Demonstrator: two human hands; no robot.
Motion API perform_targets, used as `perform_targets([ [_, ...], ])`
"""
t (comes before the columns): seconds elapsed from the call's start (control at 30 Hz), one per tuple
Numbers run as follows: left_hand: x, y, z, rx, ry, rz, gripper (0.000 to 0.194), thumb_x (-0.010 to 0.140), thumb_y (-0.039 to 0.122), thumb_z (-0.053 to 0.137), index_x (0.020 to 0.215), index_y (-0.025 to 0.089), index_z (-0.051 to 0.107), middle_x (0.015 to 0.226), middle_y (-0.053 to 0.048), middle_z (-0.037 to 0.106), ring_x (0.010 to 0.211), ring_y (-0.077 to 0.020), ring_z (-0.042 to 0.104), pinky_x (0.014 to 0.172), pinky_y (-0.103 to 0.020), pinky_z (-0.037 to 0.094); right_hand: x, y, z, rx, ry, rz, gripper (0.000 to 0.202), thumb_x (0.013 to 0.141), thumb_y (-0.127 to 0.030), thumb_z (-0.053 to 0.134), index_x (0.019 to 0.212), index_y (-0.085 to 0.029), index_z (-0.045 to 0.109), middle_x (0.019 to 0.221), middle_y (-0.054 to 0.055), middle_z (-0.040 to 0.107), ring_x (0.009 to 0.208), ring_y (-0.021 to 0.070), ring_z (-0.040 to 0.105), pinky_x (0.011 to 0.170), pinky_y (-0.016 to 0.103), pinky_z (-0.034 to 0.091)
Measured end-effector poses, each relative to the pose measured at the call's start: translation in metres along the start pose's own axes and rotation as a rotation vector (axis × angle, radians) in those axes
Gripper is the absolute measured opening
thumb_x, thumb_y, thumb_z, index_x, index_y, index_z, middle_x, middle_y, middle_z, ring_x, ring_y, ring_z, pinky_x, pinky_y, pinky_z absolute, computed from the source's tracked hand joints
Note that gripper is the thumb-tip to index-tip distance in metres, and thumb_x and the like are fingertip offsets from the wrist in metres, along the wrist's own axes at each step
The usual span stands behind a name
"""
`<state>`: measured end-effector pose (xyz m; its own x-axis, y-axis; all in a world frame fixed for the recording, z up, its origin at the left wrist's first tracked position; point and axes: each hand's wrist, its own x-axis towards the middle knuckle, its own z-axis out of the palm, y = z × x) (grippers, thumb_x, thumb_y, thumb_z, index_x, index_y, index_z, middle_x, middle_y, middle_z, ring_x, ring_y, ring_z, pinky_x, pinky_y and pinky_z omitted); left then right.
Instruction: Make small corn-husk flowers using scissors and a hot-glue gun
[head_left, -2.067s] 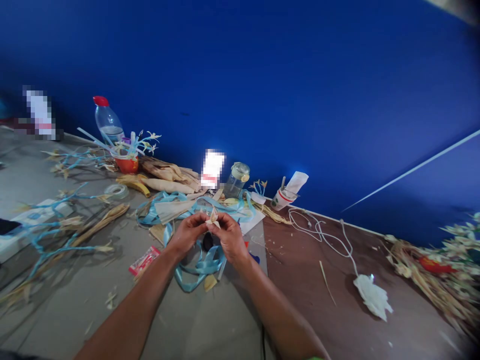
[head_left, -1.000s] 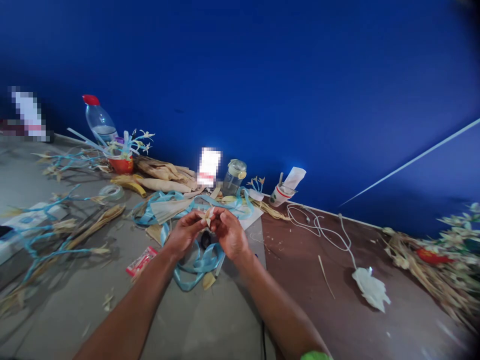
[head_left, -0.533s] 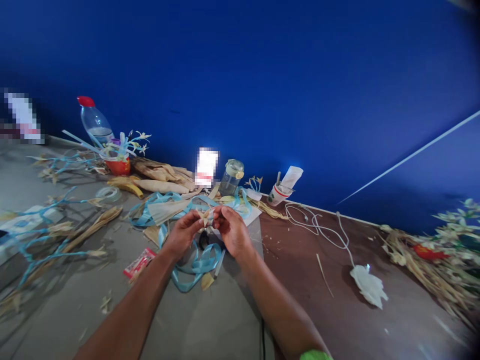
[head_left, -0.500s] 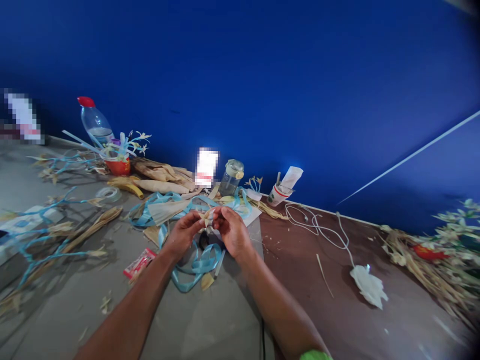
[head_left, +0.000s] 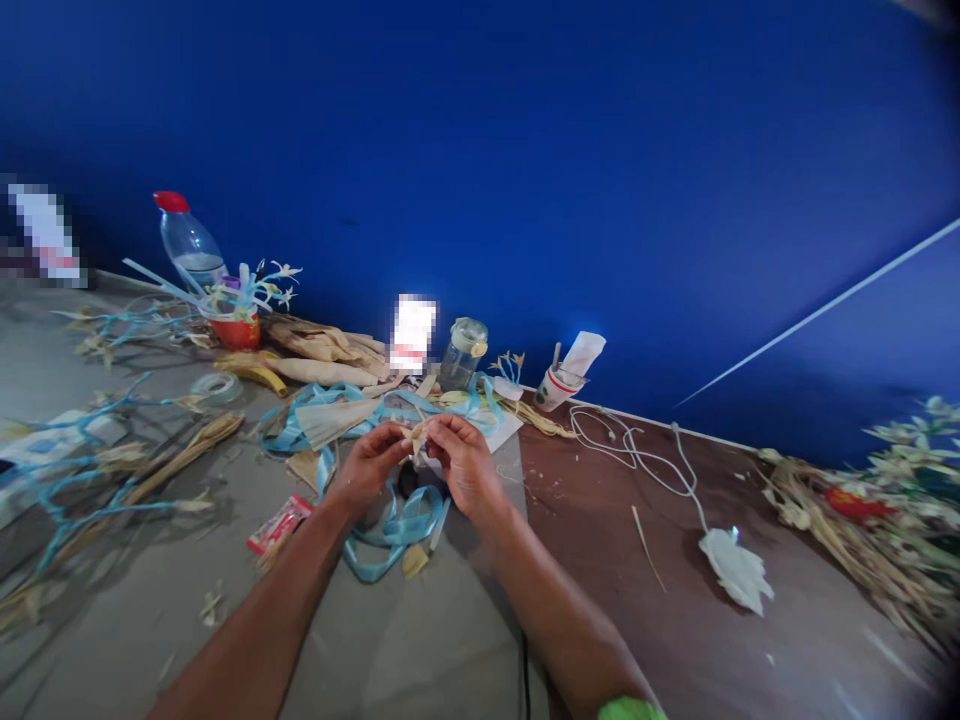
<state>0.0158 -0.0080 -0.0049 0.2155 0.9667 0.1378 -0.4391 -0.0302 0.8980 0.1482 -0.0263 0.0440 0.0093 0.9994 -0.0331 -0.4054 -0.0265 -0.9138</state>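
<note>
A small pale dried-husk flower is pinched between my two hands at the middle of the table. My left hand grips it from the left with thumb and forefinger. From the right, my right hand closes its fingertips on the same flower, and its fingers partly hide it. Below my hands a light-blue ribbon lies in loops on the grey surface, beside a yellowish husk scrap. More blue ribbon and a pale husk piece lie just behind my left hand.
A glass jar, a paper cup and a red-capped bottle stand near the blue wall. Blue-stemmed flowers spread at left. A white cable and dried stalks lie at right.
My right hand's fingers have shifted and drawn closer together around the small flower. My left hand has hardly moved.
</note>
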Motion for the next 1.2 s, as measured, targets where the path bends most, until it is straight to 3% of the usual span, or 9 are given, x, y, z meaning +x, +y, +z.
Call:
perform_targets([
  [0.37,0.001,-0.004,-0.0029,0.015,0.016,0.01,0.013,0.068,0.029,0.075,0.073,0.018,0.068,0.078,-0.002,0.064,0.074,-0.0146,0.059,0.073,-0.026,0.046,0.0025,-0.0026,-0.0033,-0.031,0.037,-0.037,0.014,0.067,-0.029,0.068,0.065,-0.017,0.063,0.053,-0.005,0.048,0.052,0.0078,0.039,0.054,0.022,0.031],
  [0.53,0.001,-0.0004,-0.0005,0.035,0.012,0.038,0.015,0.067,0.032,0.076,0.072,0.019,0.069,0.076,-0.002,0.064,0.072,-0.0148,0.058,0.071,-0.026,0.045,0.0031,-0.0025,-0.0044,-0.081,0.038,-0.007,0.021,0.07,-0.037,0.066,0.067,-0.016,0.062,0.056,-0.004,0.048,0.052,0.0081,0.038,0.053,0.023,0.03],
  [0.7,0.0001,0.0001,-0.0008,0.026,0.005,0.022,0.015,0.067,0.032,0.076,0.072,0.018,0.07,0.076,-0.002,0.064,0.073,-0.0146,0.058,0.072,-0.025,0.044,0.0021,-0.0033,-0.0048,-0.162,0.023,0.009,0.018,0.067,-0.032,0.067,0.061,-0.017,0.06,0.053,-0.005,0.049,0.051,0.0079,0.038,0.053,0.023,0.03],
  [1.03,-0.0006,-0.0015,-0.0038,-0.046,0.005,-0.034,0.018,0.064,0.031,0.079,0.072,0.018,0.069,0.074,-0.001,0.065,0.073,-0.0144,0.059,0.074,-0.026,0.045,0.0064,-0.0009,-0.0073,0.069,-0.033,0.209,0.016,0.058,-0.026,0.071,0.06,-0.015,0.059,0.053,-0.004,0.055,0.046,0.0058,0.043,0.048,0.02,0.031],
  [1.2,-0.0013,0.002,-0.0005,-0.129,-0.004,-0.05,0.02,0.064,0.033,0.079,0.073,0.018,0.069,0.074,-0.002,0.068,0.073,-0.0141,0.061,0.075,-0.027,0.047,0.0073,-0.0007,-0.0082,0.109,-0.063,0.208,0.018,0.06,-0.028,0.072,0.059,-0.015,0.06,0.057,-0.003,0.056,0.048,0.0065,0.044,0.047,0.02,0.03],
])
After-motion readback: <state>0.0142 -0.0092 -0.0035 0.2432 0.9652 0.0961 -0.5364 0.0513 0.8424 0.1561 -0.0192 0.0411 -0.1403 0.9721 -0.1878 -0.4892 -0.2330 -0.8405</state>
